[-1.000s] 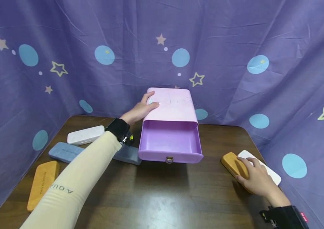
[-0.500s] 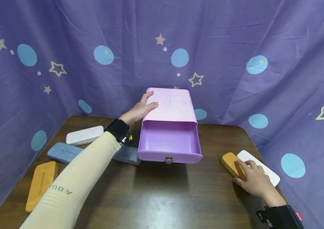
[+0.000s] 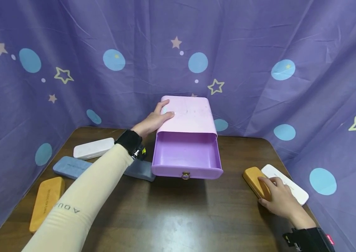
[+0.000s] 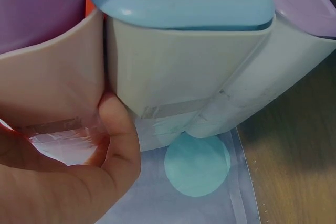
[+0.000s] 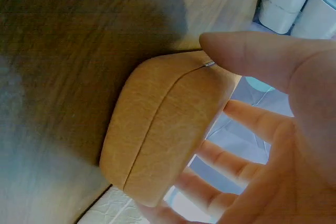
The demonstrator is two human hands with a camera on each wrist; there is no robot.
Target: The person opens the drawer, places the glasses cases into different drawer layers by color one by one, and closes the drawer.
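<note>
Right hand (image 3: 278, 201) clamped on yellow case (image 3: 255, 178), thumb against fingers | yellow case at 4 o'clock from pink box (image 3: 190, 113), long axis about 11-to-5, free end toward 11 | white case (image 3: 295, 186) just beside, 3 o'clock | left hand (image 3: 152, 123) gripping pink box top's 9 o'clock edge | drawer (image 3: 168, 171) out, facing 6

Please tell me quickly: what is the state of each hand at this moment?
Left hand: holding the pink drawer box by its left side.
Right hand: holding the right-side yellow case between thumb and fingers.
</note>
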